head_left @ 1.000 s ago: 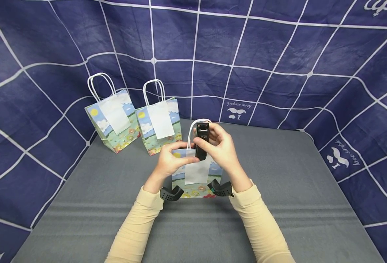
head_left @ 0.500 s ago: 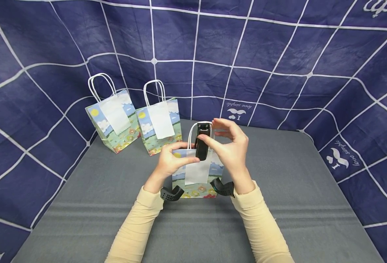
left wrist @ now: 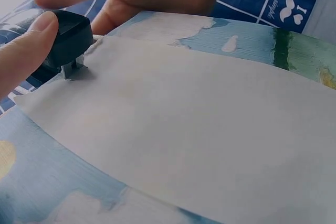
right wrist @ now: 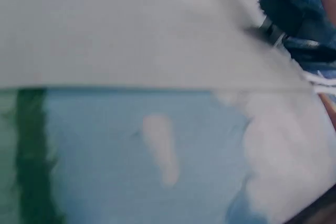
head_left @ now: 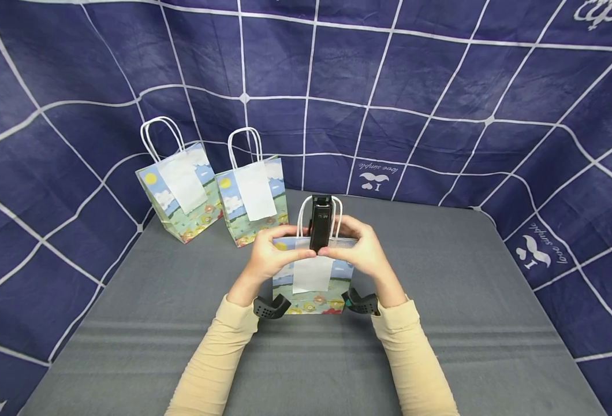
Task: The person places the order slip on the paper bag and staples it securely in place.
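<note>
A black stapler (head_left: 321,228) stands across the top edge of a painted paper gift bag (head_left: 310,303), between its white rope handles. Its nose sits over the upper end of a white paper sheet (left wrist: 173,114) on the bag's front. My left hand (head_left: 264,255) grips the stapler, thumb on its front end and fingers behind the bag. From the other side my right hand (head_left: 364,249) has its thumb at the same end, close to the left thumb (left wrist: 46,23), with its fingers behind the bag. In the right wrist view the stapler (right wrist: 286,14) is partly cut off.
Two similar bags with white sheets on their fronts, a far-left bag (head_left: 178,222) and a nearer bag (head_left: 251,231), stand at the back left. A grey cloth (head_left: 456,289) covers the table. Blue gridded fabric (head_left: 430,69) hangs behind and at the sides.
My right hand came off the upper part of the stapler, swung out to the right with spread fingers, then moved down to its front end. The left hand stays in place.
</note>
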`<move>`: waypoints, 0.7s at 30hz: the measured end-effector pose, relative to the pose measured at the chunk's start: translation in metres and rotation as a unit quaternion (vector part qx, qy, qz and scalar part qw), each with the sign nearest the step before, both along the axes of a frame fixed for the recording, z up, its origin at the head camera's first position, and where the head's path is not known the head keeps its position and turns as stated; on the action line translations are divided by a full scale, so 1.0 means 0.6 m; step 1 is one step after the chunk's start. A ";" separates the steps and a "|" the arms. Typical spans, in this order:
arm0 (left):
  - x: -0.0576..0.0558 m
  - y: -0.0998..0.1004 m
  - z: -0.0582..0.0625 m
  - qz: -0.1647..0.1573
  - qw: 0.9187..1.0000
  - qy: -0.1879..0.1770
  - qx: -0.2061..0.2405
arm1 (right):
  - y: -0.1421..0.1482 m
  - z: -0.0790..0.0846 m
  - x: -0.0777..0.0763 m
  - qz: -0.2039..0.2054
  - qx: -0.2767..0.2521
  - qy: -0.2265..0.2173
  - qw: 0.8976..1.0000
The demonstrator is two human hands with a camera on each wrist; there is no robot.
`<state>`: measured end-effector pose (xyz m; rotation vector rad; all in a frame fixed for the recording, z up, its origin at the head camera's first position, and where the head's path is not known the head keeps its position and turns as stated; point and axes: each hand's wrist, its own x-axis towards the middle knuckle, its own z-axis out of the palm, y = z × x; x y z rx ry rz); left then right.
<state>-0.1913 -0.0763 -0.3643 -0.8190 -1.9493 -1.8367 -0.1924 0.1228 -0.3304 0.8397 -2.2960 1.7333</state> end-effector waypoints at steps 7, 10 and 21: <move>0.002 0.000 0.005 -0.001 1.000 -0.004 -0.011 | 0.007 -0.012 0.000 0.011 0.014 0.015 1.000; 0.003 0.000 0.006 0.001 1.000 0.001 -0.018 | 0.005 -0.012 0.003 0.004 0.017 0.029 0.999; 0.006 0.007 0.001 0.014 0.999 0.045 -0.006 | -0.002 -0.017 0.008 -0.020 -0.002 0.076 0.997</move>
